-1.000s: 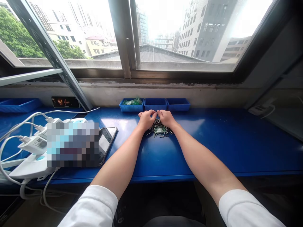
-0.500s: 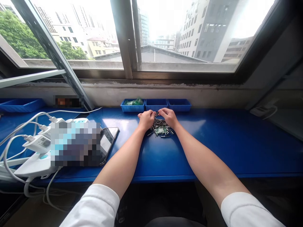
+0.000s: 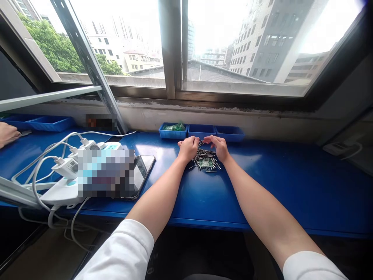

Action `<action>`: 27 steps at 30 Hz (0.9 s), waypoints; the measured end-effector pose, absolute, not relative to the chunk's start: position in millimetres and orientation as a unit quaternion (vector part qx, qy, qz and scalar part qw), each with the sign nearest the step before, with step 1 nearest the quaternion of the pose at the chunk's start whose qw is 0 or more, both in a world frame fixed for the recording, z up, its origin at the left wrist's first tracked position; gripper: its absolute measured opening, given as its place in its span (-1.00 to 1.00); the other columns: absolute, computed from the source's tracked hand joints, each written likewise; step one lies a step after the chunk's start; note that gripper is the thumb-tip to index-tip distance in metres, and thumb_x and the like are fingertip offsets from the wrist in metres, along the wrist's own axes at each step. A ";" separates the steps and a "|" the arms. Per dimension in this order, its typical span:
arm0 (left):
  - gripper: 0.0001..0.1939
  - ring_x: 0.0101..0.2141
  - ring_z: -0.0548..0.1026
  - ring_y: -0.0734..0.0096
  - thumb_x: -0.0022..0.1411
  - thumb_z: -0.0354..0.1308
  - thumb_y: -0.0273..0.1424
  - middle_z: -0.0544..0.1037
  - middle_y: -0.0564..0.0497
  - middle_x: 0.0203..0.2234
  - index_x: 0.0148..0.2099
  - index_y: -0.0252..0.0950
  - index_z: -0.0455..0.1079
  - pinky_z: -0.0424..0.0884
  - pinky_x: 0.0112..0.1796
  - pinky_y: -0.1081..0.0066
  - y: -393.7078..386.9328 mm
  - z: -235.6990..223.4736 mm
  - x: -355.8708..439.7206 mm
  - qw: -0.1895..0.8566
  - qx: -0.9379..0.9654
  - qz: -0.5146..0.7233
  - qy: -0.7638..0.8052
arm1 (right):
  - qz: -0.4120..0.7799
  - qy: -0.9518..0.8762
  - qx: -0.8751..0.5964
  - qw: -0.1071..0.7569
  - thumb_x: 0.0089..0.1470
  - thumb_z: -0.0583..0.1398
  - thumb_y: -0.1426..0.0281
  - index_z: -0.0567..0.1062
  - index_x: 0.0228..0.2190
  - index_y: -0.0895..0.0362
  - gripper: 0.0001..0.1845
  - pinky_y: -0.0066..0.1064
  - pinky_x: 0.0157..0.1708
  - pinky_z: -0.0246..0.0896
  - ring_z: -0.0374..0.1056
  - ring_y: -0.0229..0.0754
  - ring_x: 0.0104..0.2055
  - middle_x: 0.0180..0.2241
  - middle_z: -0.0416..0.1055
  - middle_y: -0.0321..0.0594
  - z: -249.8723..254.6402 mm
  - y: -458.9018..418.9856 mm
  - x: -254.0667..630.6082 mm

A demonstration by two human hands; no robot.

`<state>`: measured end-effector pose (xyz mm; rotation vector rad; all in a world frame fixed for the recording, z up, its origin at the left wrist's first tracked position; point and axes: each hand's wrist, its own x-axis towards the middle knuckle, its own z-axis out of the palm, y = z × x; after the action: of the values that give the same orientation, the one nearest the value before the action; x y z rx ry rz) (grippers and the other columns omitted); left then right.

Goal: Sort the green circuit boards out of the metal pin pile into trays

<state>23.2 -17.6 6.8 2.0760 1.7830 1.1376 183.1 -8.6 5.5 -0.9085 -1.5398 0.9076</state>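
A loose pile of thin metal pins or rods (image 3: 201,154) lies on the blue worktop, with a small clear-and-green packet (image 3: 206,163) on its near side. My left hand (image 3: 189,149) is closed at the pile's left edge, thumb and fingers pressed together; whatever is between them is too small to make out. Opposite it, my right hand (image 3: 219,147) hovers at the upper right of the pile, its fingers stretched toward the left hand and slightly apart from the thumb. No held thing shows in it.
Behind the pile stand three joined blue bins (image 3: 201,130); the left one holds green packets (image 3: 175,127). To the left lie a phone (image 3: 145,167) and a white power strip (image 3: 62,190) with chargers and cables. Another person's hand (image 3: 8,134) is at the far left near blue trays (image 3: 52,123).
The view has shifted, so the scene sits farther right. My right hand's fingers have parted and drawn a little away from my left hand. Another person's hand has come into view at left.
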 end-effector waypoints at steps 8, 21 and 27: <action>-0.73 -0.04 0.40 0.18 0.28 -0.09 -0.26 0.52 -0.08 -0.14 -0.18 -0.23 0.39 0.20 -0.02 0.19 -11.0 4.1 13.8 0.089 0.643 0.373 0.663 | 0.219 -0.613 -0.461 0.603 0.16 0.01 0.07 0.51 -0.09 0.21 -0.46 -0.22 0.00 0.16 0.27 -0.03 0.01 -0.13 0.45 -0.07 2.9 2.0 193.9; -0.67 -0.02 0.38 0.08 0.24 -0.09 -0.24 0.49 -0.15 -0.09 -0.10 -0.24 0.41 0.19 0.01 0.11 -5.2 -3.0 13.6 0.095 0.664 0.302 0.677 | 0.087 -0.603 -0.686 0.397 0.17 -0.01 0.02 0.22 0.18 0.05 -0.37 0.05 0.06 -0.04 -0.06 0.20 0.13 0.28 -0.12 -0.07 -5.2 15.0 208.0; -0.56 0.05 0.35 0.14 0.22 -0.03 -0.17 0.45 -0.15 0.01 0.04 -0.28 0.37 0.20 0.06 0.25 -8.2 -7.0 16.1 0.063 0.727 0.284 0.622 | 0.018 -0.655 -0.601 0.457 0.05 0.16 0.32 0.48 -0.14 0.17 -0.67 -0.16 0.08 0.03 0.05 0.08 0.06 0.02 0.22 0.01 -10.1 10.6 192.0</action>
<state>16.1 -8.2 -7.0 2.1962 1.8794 0.8569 192.0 10.6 -10.1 -1.4818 -1.6158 0.0446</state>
